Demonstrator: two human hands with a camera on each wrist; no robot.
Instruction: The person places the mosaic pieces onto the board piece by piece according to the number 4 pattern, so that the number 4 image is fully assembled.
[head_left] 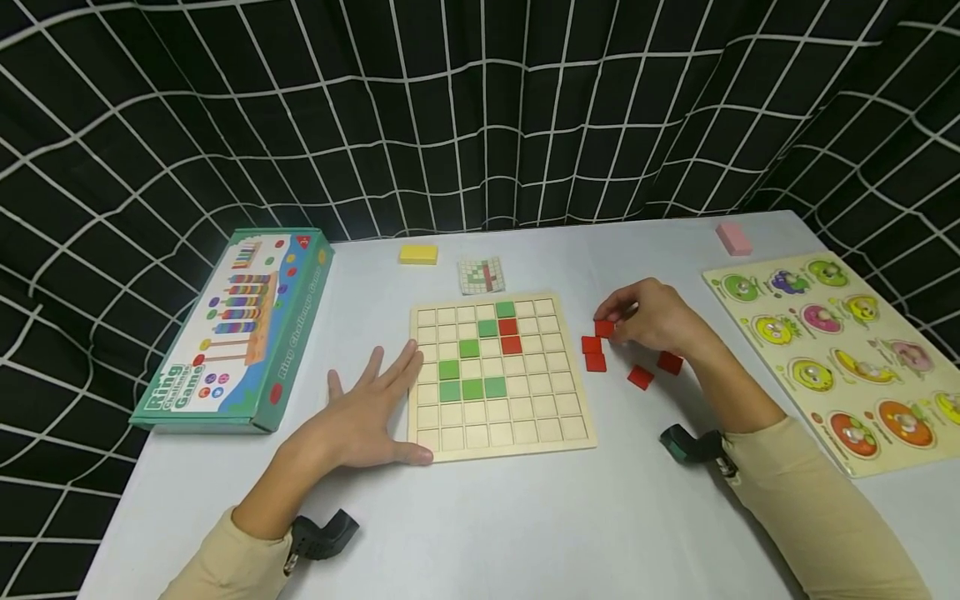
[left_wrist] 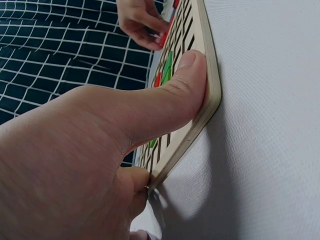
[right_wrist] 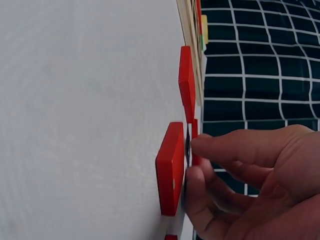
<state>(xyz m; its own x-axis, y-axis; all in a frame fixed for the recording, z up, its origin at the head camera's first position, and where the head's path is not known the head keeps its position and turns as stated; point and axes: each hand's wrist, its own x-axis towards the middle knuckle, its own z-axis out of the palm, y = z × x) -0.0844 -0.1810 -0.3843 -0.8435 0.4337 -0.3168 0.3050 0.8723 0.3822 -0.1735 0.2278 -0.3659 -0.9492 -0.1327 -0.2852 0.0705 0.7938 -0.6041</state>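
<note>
A wooden grid board [head_left: 551, 429] lies on the table with several green tiles [head_left: 472, 389] and two red tiles [head_left: 511, 344] in its squares. My left hand [head_left: 367, 421] is spread at the board's left side, fingertips along the left edge. Its thumb [left_wrist: 182, 95] rests on the near left corner. To the right of the board, my right hand [head_left: 651, 315] pinches a red square tile [head_left: 604, 329] between thumb and fingers, low over the table. Several loose red tiles [head_left: 640, 377] lie around that hand; one red tile [right_wrist: 171, 170] appears large in the right wrist view.
Behind the board lies a small pattern card [head_left: 482, 275], with a yellow block [head_left: 417, 254] to its left. A ring game box [head_left: 240, 325] lies at the left. On the right are a fruit puzzle board [head_left: 832, 350] and a pink block [head_left: 733, 238]. A black gridded curtain [head_left: 480, 108] hangs behind.
</note>
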